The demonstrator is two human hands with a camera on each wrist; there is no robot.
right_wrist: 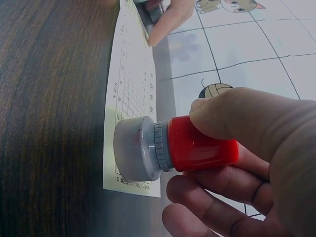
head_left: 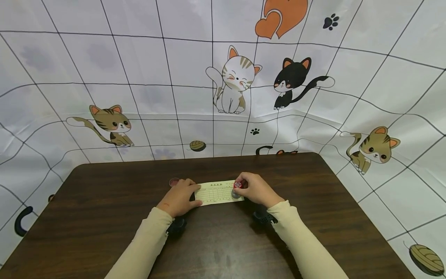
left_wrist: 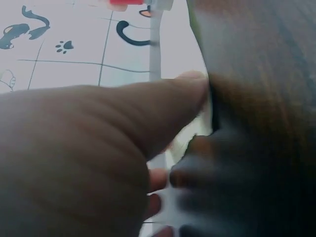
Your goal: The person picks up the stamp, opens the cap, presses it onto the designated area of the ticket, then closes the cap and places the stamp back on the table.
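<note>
A pale yellow printed slip (head_left: 216, 192) with a ruled grid lies on the dark table. My left hand (head_left: 179, 197) rests at its left end, the thumb pressing the near corner and the fingertips at the far corner. The right hand (head_left: 257, 189) pinches the red handle of a round stamp (right_wrist: 200, 144) between thumb and fingers. Below that handle are a grey ribbed collar and a clear, cloudy base, which stands upright on the slip's right end. The base hides the print under it. In the left wrist view the thumb (left_wrist: 168, 101) lies over the slip's edge.
A small round reddish see-through piece (head_left: 174, 181), perhaps the stamp's cap, lies just beyond the left hand. The brown wood-grain table (head_left: 223, 248) reaches back to a white curtain (head_left: 188, 58) printed with cats and grid lines. Dark wrist devices sit under both wrists.
</note>
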